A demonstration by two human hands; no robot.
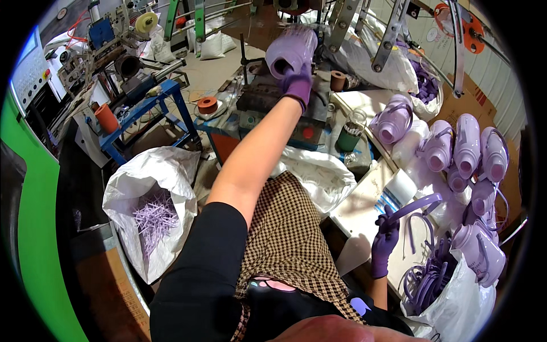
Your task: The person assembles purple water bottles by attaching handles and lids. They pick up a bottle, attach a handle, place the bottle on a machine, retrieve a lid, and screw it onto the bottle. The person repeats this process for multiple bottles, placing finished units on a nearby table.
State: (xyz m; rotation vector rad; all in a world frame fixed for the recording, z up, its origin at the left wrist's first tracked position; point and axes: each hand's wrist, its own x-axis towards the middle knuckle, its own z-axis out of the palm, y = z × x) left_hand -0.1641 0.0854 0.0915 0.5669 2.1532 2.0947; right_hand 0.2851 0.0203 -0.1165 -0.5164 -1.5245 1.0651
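- Left hand: gloved fingers touch the jug at its neck, beside the open mouth; whether they clamp it cannot be told, since the grip is partly hidden.
- Right hand: gloved fingers are closed on one end of a purple strap, above the near edge of the white worktop.
- Jug axis: the mouth faces back toward the person and slightly left; the body runs away from the person and slightly right, above a dark metal block.
- Strap axis: it extends to the right from the right fingers, rising slightly away from the person; the free end bends downward.
- Governing relation: the jug lies ahead and to the left of the right fingers, well apart from the strap. The left hand is nearer to the jug.
- Right of the strap: several handled jugs lie grouped along the far right side.
- Nearer the person on that side: loose straps lie bunched at the mouth of a white sack.
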